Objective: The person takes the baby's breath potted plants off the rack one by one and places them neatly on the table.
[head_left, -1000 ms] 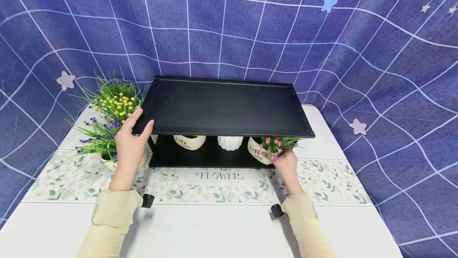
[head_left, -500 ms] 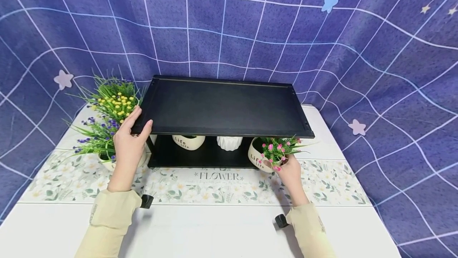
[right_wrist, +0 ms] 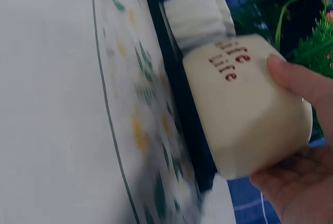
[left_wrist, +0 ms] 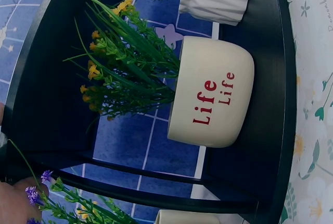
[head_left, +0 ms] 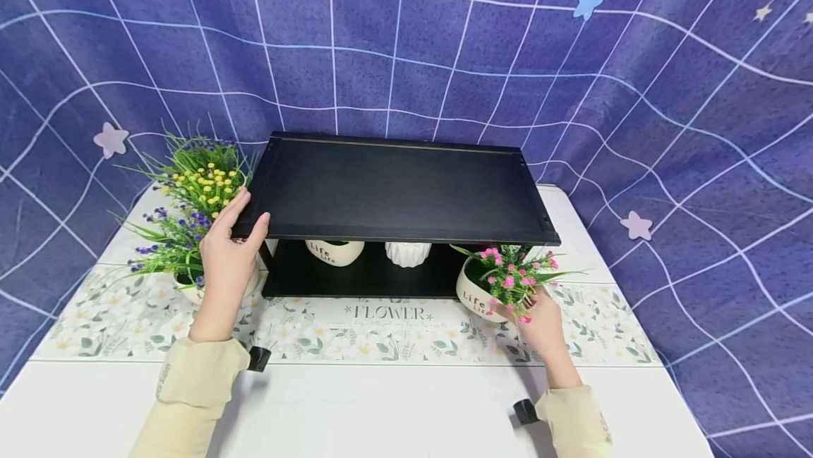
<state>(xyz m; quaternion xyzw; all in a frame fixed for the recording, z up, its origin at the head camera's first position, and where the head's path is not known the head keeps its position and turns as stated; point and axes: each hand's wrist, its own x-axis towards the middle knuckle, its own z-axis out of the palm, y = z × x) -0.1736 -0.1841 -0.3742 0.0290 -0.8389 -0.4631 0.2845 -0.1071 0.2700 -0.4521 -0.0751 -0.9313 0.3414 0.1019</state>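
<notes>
My right hand grips a cream flower pot lettered "Life Life", with pink flowers and green leaves. The pot is tilted at the front right of a black two-tier shelf. In the right wrist view, my thumb lies on the wall of the pot near its rim, with fingers under its lower side. My left hand holds the front left corner of the shelf's top, thumb over the front edge. Under that top stand another cream pot with orange-yellow flowers and a white ribbed pot.
Left of the shelf stand potted plants with yellow flowers and purple flowers. A flower-printed strip crosses the white table. A blue grid-patterned curtain hangs behind.
My right hand has drawn the pink-flowered pot forward and to the right, out from under the shelf's top. My left hand stays at the shelf's corner.
</notes>
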